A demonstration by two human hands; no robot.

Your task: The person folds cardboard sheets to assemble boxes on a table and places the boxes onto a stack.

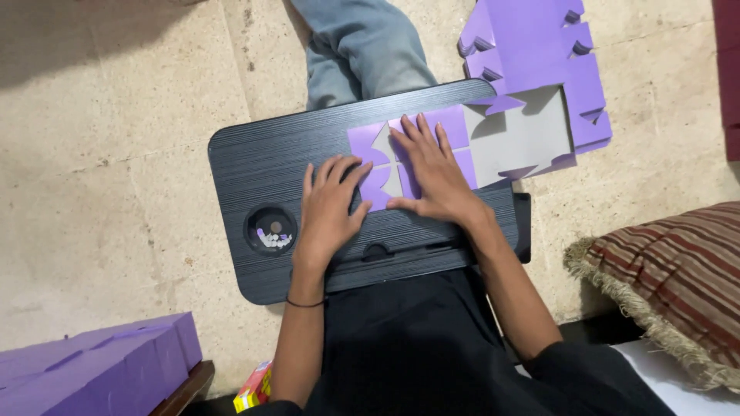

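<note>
Two bare hands lay flat on a purple card sheet [432, 150] spread across a black lap desk [277, 166]. Fingers open and spread, the right hand [433, 173] pressed the sheet's folded left end, while the left hand [330, 206] rested at its lower left corner, partly on the desk. From there the sheet's long axis ran away to the right and past the desk's far edge, putting the right hand nearer its middle. A round cup hole [270, 229] held small scraps; a striped cushion [678, 281] and purple boxes [92, 370] lay on the floor nearby.
</note>
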